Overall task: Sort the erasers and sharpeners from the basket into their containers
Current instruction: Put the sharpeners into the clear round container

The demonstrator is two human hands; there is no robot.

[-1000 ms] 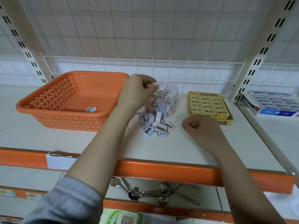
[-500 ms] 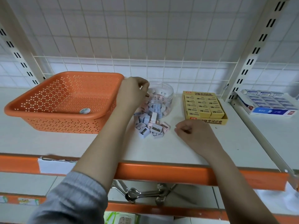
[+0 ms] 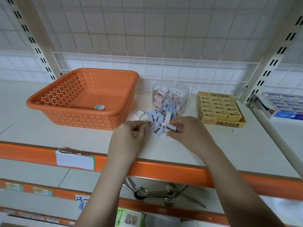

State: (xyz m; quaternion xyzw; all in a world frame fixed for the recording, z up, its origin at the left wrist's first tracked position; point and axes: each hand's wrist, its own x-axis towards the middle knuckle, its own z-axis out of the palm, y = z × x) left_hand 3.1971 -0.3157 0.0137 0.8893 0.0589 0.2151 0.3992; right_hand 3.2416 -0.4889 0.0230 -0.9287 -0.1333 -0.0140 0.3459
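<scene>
Our right hand (image 3: 185, 130) curled its fingers round a small pastel plastic sharpener (image 3: 172, 127) at the near edge of the loose pile, while our left hand (image 3: 131, 133) had its fingertips bent in at the pile's other side; whether it pinched anything we could not tell. Between the two hands sat the heap of pale blue, pink and white block-shaped sharpeners (image 3: 158, 119), lying on the white shelf board (image 3: 82, 138) rather than in any container.

We judged the heap the weak point: it lay close to the shelf's orange front lip (image 3: 164, 169), and a careless sweep of either hand could have sent pieces over the edge towards the lower shelf. A handful gripped too loosely could also have spilled short of the jar.

Just behind the heap stood the round clear plastic jar (image 3: 170, 99), open-topped and roughly half filled with the same pastel sharpeners. To its right was the yellow cardboard tray (image 3: 221, 124), packed in tidy rows with yellow-wrapped erasers (image 3: 219, 107). To the left, the orange perforated plastic basket (image 3: 82, 99) held only one small round pale object (image 3: 99, 107), which we could not identify. At far right, on the next shelf, lay a blue and white box of packets (image 3: 282, 107).
</scene>
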